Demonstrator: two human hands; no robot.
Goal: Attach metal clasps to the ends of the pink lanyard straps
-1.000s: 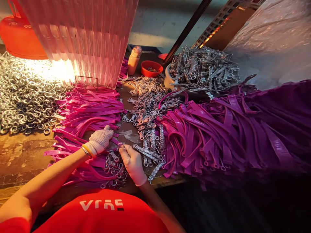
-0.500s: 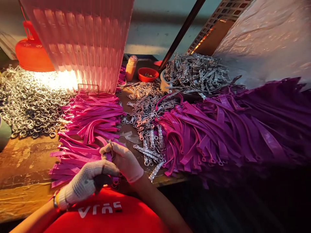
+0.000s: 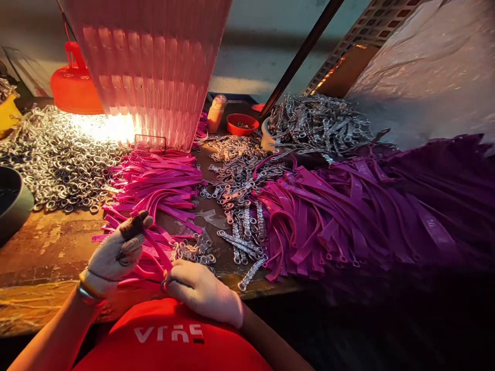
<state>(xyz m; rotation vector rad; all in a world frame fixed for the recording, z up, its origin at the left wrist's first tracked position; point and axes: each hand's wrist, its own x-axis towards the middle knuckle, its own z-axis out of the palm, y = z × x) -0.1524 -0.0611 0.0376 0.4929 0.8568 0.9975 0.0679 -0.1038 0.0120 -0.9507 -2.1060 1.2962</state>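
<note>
A pink strap [image 3: 155, 246] stretches slantwise between my two gloved hands. Its upper end is pinched in my left hand [image 3: 118, 252], which has dark fingertips and also has a metal ring against its fingers. My right hand [image 3: 203, 291], in a pale glove, is closed on the strap's lower end near the table's front edge. Other pink straps [image 3: 154, 178] lie in a pile beyond and beneath my hands. Just past my right hand is a small heap of metal links [image 3: 193, 251].
Metal rings [image 3: 73, 165] cover the left side under a red lamp [image 3: 75, 85]. A dark bowl [image 3: 23, 208] is at the left edge. Braided metal pieces [image 3: 247, 216] and a large purple strap pile [image 3: 348, 211] lie right. Behind stand a bottle [image 3: 216, 114] and red bowl [image 3: 242, 124].
My hands have moved apart, the left up and leftward, the right down toward me, with the strap now stretched between them. The small heap of links has come into view.
</note>
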